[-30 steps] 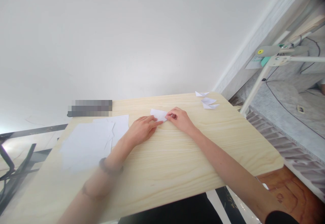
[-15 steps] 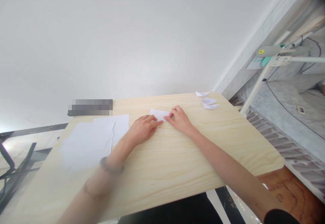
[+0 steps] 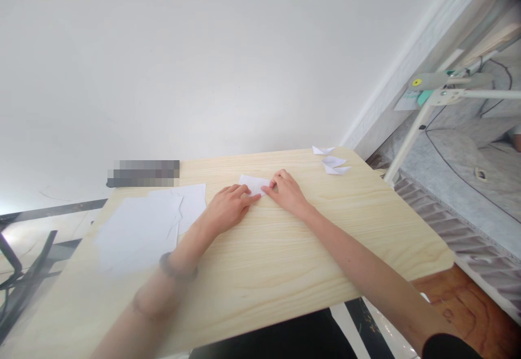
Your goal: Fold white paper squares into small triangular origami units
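Note:
A small folded sheet of white paper point(image 3: 254, 181) lies on the wooden table between my hands. My left hand point(image 3: 230, 207) rests on its near left part, fingers bent and the index fingertip pressing along the lower edge. At the paper's right end, my right hand point(image 3: 287, 191) pinches the corner between thumb and curled fingers. To the left lies a spread of flat white paper sheets point(image 3: 138, 228). Several folded paper pieces point(image 3: 336, 169) with pointed ends sit near the far right corner.
The light wooden table point(image 3: 285, 272) stands against a white wall point(image 3: 244, 65). A pixelated dark object point(image 3: 144, 173) is at the back left edge. Right of the table are a white metal frame point(image 3: 411, 136) and a grey-covered bed point(image 3: 459, 158). Black chair legs point(image 3: 28, 283) stand at left.
Both hands keep nearly the same hold on the folded paper. The whole view has shifted very slightly; nothing else has visibly moved.

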{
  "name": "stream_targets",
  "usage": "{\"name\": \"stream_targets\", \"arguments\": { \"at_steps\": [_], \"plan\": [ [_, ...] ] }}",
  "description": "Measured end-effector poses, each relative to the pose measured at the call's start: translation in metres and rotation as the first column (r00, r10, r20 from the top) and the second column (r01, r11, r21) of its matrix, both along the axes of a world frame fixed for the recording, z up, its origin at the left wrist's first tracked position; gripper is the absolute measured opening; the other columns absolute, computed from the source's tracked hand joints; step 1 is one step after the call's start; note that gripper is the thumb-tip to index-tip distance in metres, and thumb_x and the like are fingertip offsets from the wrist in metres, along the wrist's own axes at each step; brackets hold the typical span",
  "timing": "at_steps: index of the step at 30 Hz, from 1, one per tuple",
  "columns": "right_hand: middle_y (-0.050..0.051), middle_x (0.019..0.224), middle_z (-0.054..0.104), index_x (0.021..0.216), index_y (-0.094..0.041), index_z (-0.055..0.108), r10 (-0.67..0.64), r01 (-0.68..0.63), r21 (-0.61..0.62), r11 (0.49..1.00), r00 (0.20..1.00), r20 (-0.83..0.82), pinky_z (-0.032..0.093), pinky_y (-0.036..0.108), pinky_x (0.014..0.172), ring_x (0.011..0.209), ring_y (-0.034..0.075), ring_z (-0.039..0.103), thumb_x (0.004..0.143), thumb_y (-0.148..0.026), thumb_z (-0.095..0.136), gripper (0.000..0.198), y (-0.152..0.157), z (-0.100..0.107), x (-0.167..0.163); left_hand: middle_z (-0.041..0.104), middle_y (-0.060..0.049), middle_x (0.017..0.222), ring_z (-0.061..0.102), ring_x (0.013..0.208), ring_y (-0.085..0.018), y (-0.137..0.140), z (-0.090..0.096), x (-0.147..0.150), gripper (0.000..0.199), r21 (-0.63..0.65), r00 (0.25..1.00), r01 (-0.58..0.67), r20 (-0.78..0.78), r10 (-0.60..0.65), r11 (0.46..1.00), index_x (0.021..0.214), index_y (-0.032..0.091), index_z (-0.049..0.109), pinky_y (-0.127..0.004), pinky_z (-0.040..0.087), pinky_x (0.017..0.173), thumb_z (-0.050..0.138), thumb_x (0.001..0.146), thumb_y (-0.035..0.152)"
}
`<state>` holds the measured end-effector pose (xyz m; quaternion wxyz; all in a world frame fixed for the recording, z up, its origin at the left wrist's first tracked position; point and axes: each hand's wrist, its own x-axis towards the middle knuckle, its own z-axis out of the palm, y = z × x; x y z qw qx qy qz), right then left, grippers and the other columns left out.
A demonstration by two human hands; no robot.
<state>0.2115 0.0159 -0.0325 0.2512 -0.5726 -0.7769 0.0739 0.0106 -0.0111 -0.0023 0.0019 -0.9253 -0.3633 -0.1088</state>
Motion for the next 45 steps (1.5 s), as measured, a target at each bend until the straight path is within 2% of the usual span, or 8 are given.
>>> {"name": "stream_targets", "arguments": {
  "at_steps": [8, 14, 19, 24, 31, 45],
  "plan": [
    [0.004, 0.086, 0.048, 0.074, -0.018, 0.052, -0.02, 0.02, -0.008, 1.0, 0.999, -0.049, 0.04, 0.03, 0.078, 0.082, 0.016, 0.05, 0.076, -0.04, 0.051, 0.022, -0.002, 0.001, -0.002, 0.052, -0.005, 0.107, 0.048, 0.099, -0.018, -0.002, -0.001, 0.002, 0.037, -0.007, 1.0, -0.026, -0.013, 0.026, 1.0, 0.114, 0.029, 0.052, -0.035, 0.039, 0.086, 0.041, 0.082, 0.015],
    [0.003, 0.092, 0.046, 0.085, -0.019, 0.052, 0.096, -0.112, -0.084, 0.99, 0.98, -0.174, 0.039, 0.029, 0.081, 0.087, 0.014, 0.049, 0.073, -0.032, 0.055, 0.018, -0.002, 0.005, 0.01, 0.052, -0.004, 0.107, 0.049, 0.099, -0.018, -0.002, -0.003, 0.001, 0.038, -0.003, 0.999, -0.034, -0.014, 0.034, 0.999, 0.114, 0.029, 0.051, -0.034, 0.039, 0.086, 0.041, 0.082, 0.014],
    [0.003, 0.093, 0.044, 0.086, -0.019, 0.053, 0.058, -0.093, -0.142, 0.985, 0.97, -0.235, 0.04, 0.029, 0.079, 0.083, 0.013, 0.048, 0.07, -0.03, 0.058, 0.02, -0.001, 0.007, 0.011, 0.053, -0.004, 0.107, 0.049, 0.099, -0.018, -0.003, -0.002, 0.002, 0.038, 0.014, 0.999, -0.035, -0.015, 0.036, 0.999, 0.114, 0.029, 0.051, -0.034, 0.04, 0.086, 0.041, 0.08, 0.012],
    [0.003, 0.091, 0.045, 0.077, -0.019, 0.057, 0.083, -0.118, -0.161, 0.98, 0.974, -0.213, 0.039, 0.029, 0.081, 0.085, 0.013, 0.048, 0.073, -0.026, 0.054, 0.009, 0.002, 0.007, 0.01, 0.053, -0.004, 0.107, 0.052, 0.097, -0.017, -0.003, -0.002, 0.002, 0.037, 0.029, 0.999, -0.039, -0.029, 0.04, 0.999, 0.113, 0.029, 0.051, -0.033, 0.041, 0.085, 0.041, 0.082, 0.014],
    [0.003, 0.092, 0.046, 0.07, -0.017, 0.057, 0.106, -0.139, -0.159, 0.978, 0.974, -0.201, 0.038, 0.028, 0.084, 0.089, 0.013, 0.049, 0.077, -0.03, 0.052, 0.015, 0.006, 0.003, 0.012, 0.053, -0.003, 0.109, 0.054, 0.095, -0.017, -0.005, -0.002, 0.002, 0.039, 0.049, 0.998, -0.037, -0.054, 0.039, 0.998, 0.118, 0.031, 0.047, -0.034, 0.041, 0.085, 0.039, 0.083, 0.016],
    [0.006, 0.089, 0.048, 0.07, -0.016, 0.055, 0.053, -0.062, -0.109, 0.992, 0.995, -0.083, 0.038, 0.028, 0.085, 0.089, 0.014, 0.05, 0.078, -0.032, 0.05, 0.018, 0.004, 0.005, 0.006, 0.054, -0.004, 0.108, 0.051, 0.099, -0.017, -0.005, 0.0, 0.004, 0.037, 0.057, 0.997, -0.035, -0.073, 0.039, 0.998, 0.117, 0.029, 0.048, -0.033, 0.038, 0.085, 0.04, 0.083, 0.017]
  ]
}}
